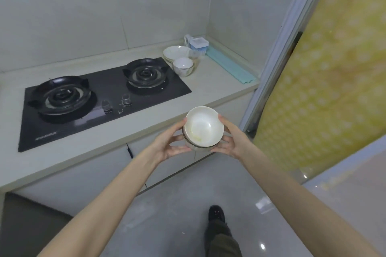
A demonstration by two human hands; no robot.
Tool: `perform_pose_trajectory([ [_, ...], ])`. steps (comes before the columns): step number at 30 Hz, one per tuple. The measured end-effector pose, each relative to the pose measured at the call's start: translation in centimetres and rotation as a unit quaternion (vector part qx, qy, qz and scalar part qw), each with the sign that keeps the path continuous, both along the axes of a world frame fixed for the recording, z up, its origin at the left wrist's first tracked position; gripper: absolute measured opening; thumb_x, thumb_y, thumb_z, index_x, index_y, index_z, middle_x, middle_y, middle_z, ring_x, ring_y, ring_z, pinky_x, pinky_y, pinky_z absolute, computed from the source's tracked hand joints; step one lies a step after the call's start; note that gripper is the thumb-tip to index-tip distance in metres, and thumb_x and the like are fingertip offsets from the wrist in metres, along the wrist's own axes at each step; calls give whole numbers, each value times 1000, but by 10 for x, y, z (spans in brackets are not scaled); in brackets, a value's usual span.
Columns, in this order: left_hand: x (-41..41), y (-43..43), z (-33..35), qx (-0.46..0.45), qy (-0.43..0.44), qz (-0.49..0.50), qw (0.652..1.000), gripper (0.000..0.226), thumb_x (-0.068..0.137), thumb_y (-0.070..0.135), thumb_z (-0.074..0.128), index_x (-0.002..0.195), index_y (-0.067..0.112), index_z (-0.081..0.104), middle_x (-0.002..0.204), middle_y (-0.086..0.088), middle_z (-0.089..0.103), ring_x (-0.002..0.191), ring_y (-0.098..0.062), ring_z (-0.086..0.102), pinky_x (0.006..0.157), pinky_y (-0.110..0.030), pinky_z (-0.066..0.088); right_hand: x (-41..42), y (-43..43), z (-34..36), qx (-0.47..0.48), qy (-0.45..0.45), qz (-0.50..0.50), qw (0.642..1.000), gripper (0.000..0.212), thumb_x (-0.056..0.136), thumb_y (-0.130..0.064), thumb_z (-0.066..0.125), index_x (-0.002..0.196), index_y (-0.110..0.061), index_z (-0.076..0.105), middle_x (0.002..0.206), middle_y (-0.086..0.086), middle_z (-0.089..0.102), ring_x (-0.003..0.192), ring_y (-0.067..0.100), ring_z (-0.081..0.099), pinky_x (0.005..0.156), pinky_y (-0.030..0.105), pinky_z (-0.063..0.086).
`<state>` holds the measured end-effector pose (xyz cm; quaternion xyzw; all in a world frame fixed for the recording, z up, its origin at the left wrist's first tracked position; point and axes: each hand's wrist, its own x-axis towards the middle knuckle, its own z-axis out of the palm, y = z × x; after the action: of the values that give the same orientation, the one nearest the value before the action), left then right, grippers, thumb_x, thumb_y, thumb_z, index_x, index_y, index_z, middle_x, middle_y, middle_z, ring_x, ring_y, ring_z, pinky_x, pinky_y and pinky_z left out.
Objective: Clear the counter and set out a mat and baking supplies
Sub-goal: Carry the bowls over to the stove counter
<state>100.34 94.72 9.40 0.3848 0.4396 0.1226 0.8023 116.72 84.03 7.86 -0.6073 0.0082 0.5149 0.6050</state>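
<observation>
Nearest, both hands cradle a small stack of nested white glazed ceramic bowls [203, 126]. It is held in the air just off the front edge of the pale stone bench [208, 87], over the cupboard fronts rather than the top. The left hand [167, 144] and the right hand [231, 140] curl round opposite sides, thumbs at the top bowl's rim and fingers [177, 138] spread beneath the lowest bowl. That looks the sound place to hold. Glazed crockery is likely hard, slick and breakable, the stack has some weight, and the bowls may slide on one another if tilted. A yellowish smear inside the top bowl hints at a greasy film.

Beyond, the bench carries a black glass two-burner gas hob [108, 83]. Farther back stand a small white bowl [183, 65], a wide shallow white bowl [176, 51], a clear plastic box with a blue lid [199, 45] and a pale green folded strip [229, 67] along the wall.
</observation>
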Motion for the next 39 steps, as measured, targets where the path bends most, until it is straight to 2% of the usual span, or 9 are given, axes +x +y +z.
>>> perform_pose_trajectory([
  [5, 99, 29, -9, 19, -16, 17, 1000, 46, 82, 39, 69, 122, 18, 61, 121, 0, 57, 91, -17, 64, 76, -46, 59, 99, 35, -1, -5, 5, 17, 1000, 61, 72, -40, 79, 121, -14, 53, 113, 21, 62, 104, 43, 60, 67, 50, 57],
  [9, 158, 47, -7, 7, -28, 33, 999, 46, 82, 39, 69, 121, 18, 61, 125, -3, 54, 104, -19, 60, 72, -45, 60, 162, 56, 4, -1, 16, 36, 999, 55, 75, -37, 77, 118, -12, 53, 111, 20, 61, 106, 42, 59, 68, 50, 57],
  [13, 211, 74, -7, -18, -33, 63, 997, 52, 78, 40, 73, 122, 15, 61, 125, -5, 55, 106, -27, 61, 77, -48, 58, 223, 87, 11, 17, 40, 58, 997, 48, 81, -30, 73, 120, -10, 52, 113, 19, 59, 110, 41, 57, 66, 51, 54],
  [18, 267, 113, -8, -13, -49, 77, 996, 47, 80, 39, 71, 119, 14, 62, 127, -1, 55, 110, -22, 58, 75, -47, 59, 284, 131, 11, 18, 59, 86, 994, 44, 88, -27, 67, 124, -9, 50, 109, 15, 59, 100, 37, 58, 61, 50, 52],
  [23, 315, 163, -19, -21, -50, 86, 995, 43, 80, 39, 72, 114, 15, 65, 126, -2, 55, 111, -24, 57, 71, -44, 59, 336, 184, -2, 9, 46, 95, 994, 37, 89, -26, 65, 119, -10, 51, 125, 16, 53, 103, 34, 54, 90, 57, 46],
  [27, 359, 215, -33, -41, -38, 91, 994, 48, 79, 41, 72, 117, 14, 61, 127, -6, 55, 110, -26, 60, 68, -41, 60, 379, 239, -19, -3, 31, 89, 996, 46, 86, -28, 68, 125, -9, 53, 114, 13, 59, 91, 31, 60, 77, 55, 52],
  [30, 389, 250, -43, -51, -30, 96, 994, 51, 78, 42, 73, 119, 16, 61, 127, -8, 55, 111, -28, 60, 66, -40, 60, 408, 276, -29, -15, 23, 91, 995, 53, 85, -30, 69, 131, -9, 51, 115, 11, 60, 93, 30, 60, 67, 51, 54],
  [34, 424, 294, -57, -62, -32, 110, 992, 42, 79, 42, 72, 111, 18, 63, 123, -8, 57, 113, -31, 59, 65, -38, 60, 445, 326, -41, -32, 15, 114, 993, 43, 90, -32, 63, 124, -9, 51, 106, 8, 59, 91, 32, 60, 79, 51, 51],
  [39, 456, 334, -69, -66, -40, 152, 985, 35, 85, 38, 66, 113, 16, 62, 111, -1, 57, 108, -21, 57, 80, -42, 57, 470, 385, -52, -93, 5, 137, 986, 32, 90, -37, 61, 113, -16, 52, 98, 2, 57, 104, 33, 56, 85, 50, 50],
])
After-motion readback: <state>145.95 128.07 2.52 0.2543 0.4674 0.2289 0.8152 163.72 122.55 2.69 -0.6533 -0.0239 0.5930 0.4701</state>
